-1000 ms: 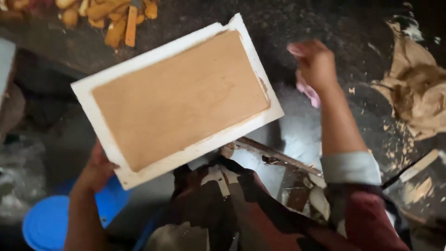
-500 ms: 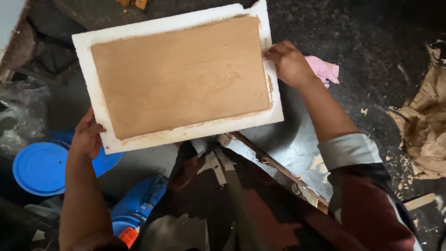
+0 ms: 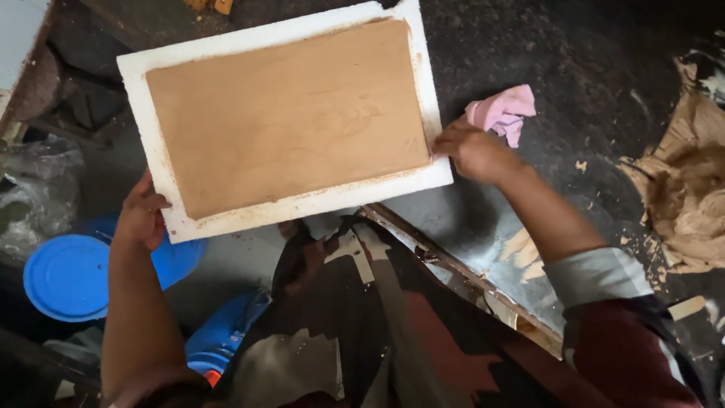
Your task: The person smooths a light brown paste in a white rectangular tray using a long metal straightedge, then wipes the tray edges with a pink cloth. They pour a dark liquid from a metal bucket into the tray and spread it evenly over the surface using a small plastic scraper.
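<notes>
Your left hand (image 3: pixel 142 213) grasps the near-left edge of the white tray (image 3: pixel 283 210) of brown clay; your right hand (image 3: pixel 472 151) grasps its right edge. It sits over the dark, gritty tabletop (image 3: pixel 589 68), a pink cloth (image 3: pixel 502 112) just right, a blue lid (image 3: pixel 66 277) near-left.

1. The white slab with its brown clay sheet (image 3: pixel 287 121) has turned from steeply tilted to nearly level between the fingers.
2. The right hand (image 3: pixel 474 151), raised clear a second ago, now grips its right edge.
3. The pink cloth (image 3: pixel 501 112) has left those fingers and lies just behind them.
</notes>
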